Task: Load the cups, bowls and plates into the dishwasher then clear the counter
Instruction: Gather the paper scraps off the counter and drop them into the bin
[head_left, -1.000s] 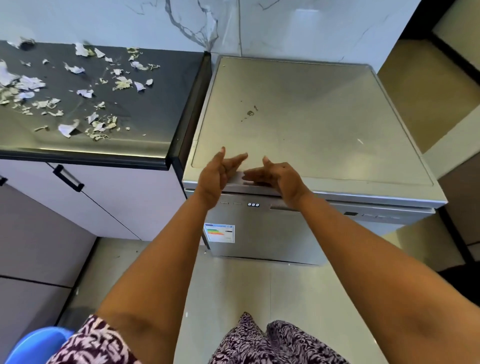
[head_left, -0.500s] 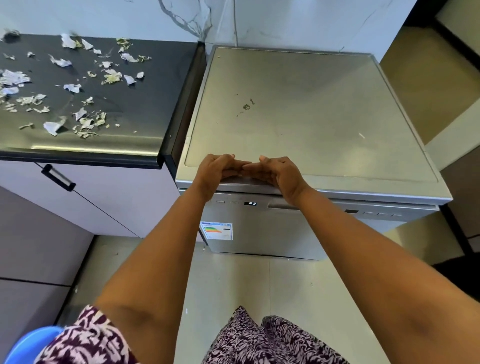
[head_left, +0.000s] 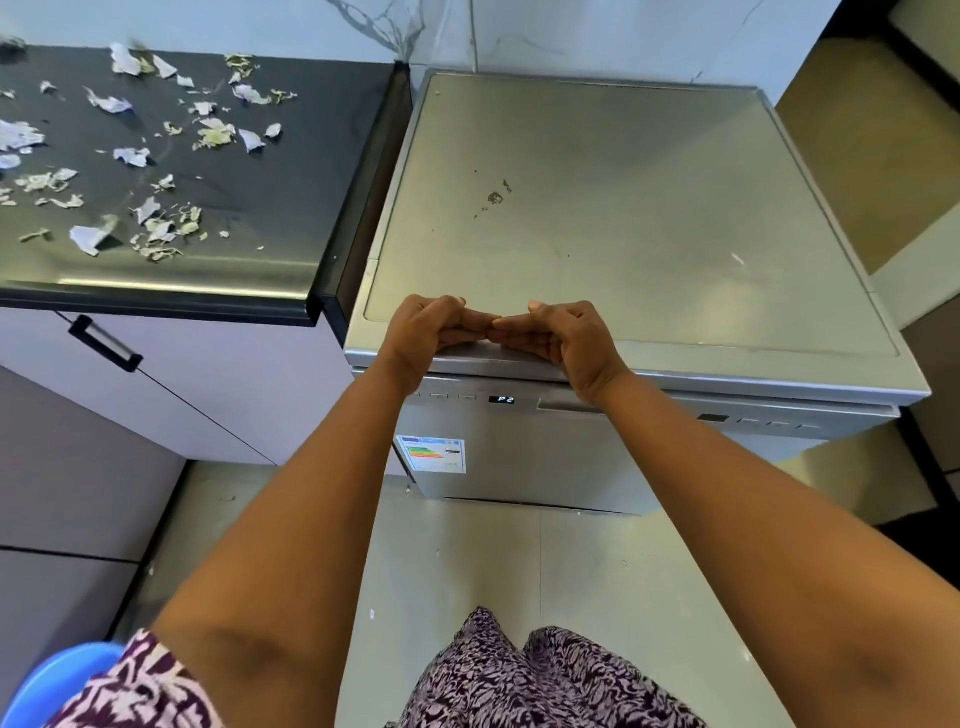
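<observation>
— Where are my hands?

— Both are over the front lip of the dishwasher (head_left: 623, 208). Your left hand (head_left: 431, 332) has its fingers curled in, knuckles up. Your right hand (head_left: 569, 340) is cupped, its thumb on top. The fingertips (head_left: 480, 318) of the two hands meet in the middle.

— Am I holding anything?

— Nothing shows in either hand. Whether your palms press on the lip or only hang above it, I cannot tell.

— And the dishwasher itself?

— It stands against the marble wall (head_left: 597, 36), just beside the right end of the dark counter (head_left: 260, 208). Its door (head_left: 545, 483) is closed. The small display (head_left: 502, 399) under your wrists reads P2, and an energy label (head_left: 431, 454) sits on the door's upper left corner. Its flat silver top bears a few dark specks.

— What is on the counter?

— Torn pale scraps (head_left: 213, 132), white and greenish, scattered across its left and middle parts. The strip nearest the dishwasher is bare.

— Anything else around you?

— A white cabinet (head_left: 218, 374) with a black handle (head_left: 104, 344) under the counter, a pale tiled floor (head_left: 467, 561), and something blue (head_left: 57, 680) at the lower left, beside your patterned sleeve.
</observation>
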